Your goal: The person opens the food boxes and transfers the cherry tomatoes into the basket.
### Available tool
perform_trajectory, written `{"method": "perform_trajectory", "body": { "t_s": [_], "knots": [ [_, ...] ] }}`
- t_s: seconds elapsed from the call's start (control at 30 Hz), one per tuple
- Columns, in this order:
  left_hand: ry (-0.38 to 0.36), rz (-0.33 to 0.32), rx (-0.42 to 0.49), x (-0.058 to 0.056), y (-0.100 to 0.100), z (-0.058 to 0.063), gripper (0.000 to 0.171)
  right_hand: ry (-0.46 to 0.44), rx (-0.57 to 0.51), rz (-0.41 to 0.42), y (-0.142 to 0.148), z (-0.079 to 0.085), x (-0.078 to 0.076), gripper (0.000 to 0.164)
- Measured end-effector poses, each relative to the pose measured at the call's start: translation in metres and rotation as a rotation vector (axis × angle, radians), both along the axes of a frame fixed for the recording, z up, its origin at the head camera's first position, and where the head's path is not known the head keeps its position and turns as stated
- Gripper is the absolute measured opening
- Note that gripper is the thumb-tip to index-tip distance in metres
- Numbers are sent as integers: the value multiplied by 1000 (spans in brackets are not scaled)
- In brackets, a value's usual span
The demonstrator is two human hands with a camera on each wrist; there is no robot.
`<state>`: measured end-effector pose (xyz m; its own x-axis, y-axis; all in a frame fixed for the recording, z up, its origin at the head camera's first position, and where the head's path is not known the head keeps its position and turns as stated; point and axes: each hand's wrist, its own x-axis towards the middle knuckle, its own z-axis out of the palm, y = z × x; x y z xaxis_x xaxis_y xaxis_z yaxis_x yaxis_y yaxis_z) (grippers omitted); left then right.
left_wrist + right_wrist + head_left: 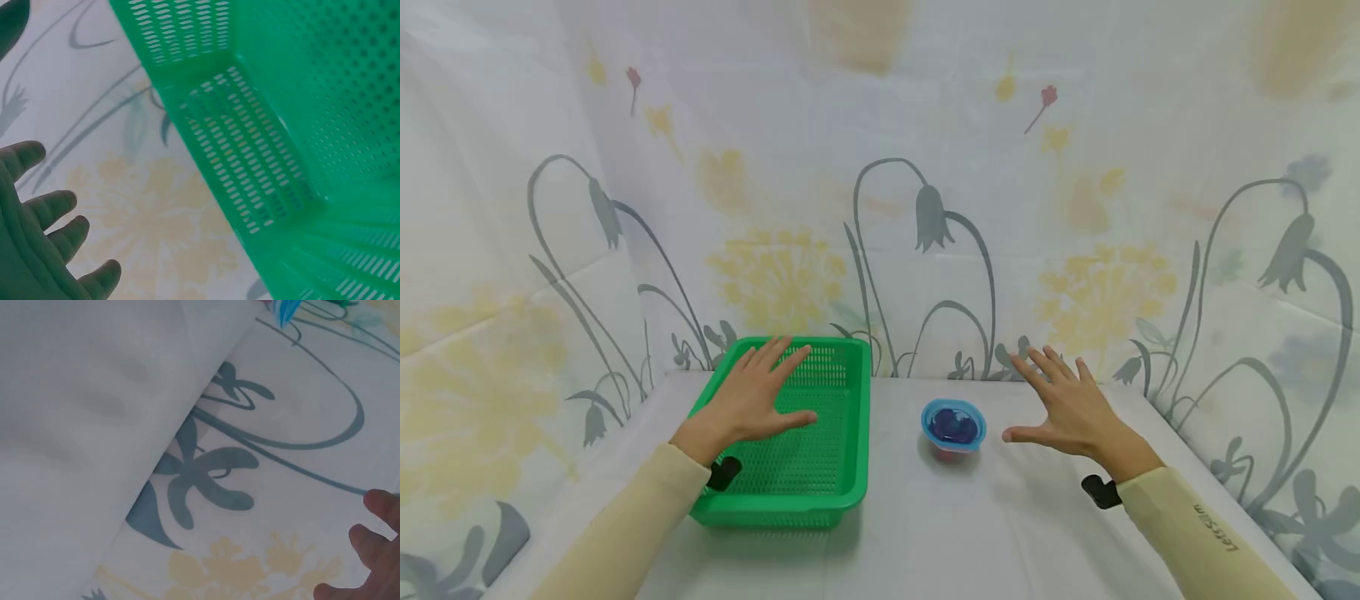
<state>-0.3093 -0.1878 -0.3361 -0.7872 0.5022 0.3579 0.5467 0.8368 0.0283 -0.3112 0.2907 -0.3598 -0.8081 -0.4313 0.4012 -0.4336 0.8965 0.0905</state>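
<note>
My left hand (751, 398) is held above the green plastic basket (856, 417), fingers spread and nothing in them. In the left wrist view its fingertips (78, 234) show apart from the slotted wall of the basket. To the right, my right hand (1067, 408) hovers over the white table with its fingers spread, also holding nothing. Between the hands stands a small blue-rimmed cup (953, 425) with dark blue, glossy contents and a pinkish lower part. It lies a short way left of the right thumb. The right wrist view catches only a bit of blue at its top edge.
The white tabletop (917, 533) carries the basket on the left and the cup near the middle. Behind and at both sides hangs a pale curtain (790, 183) printed with grey and yellow flowers. Black straps (1101, 492) sit at both wrists.
</note>
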Motion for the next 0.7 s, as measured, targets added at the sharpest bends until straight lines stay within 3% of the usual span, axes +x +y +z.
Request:
{"method": "perform_trajectory", "body": {
  "t_s": [0.3,0.7],
  "knots": [
    [30,-76,111,12,22,12,85,15,-85,72,-10,0,5,106],
    [68,-258,245,38,64,16,82,-14,-179,163,-26,0,13,99]
  ]
}}
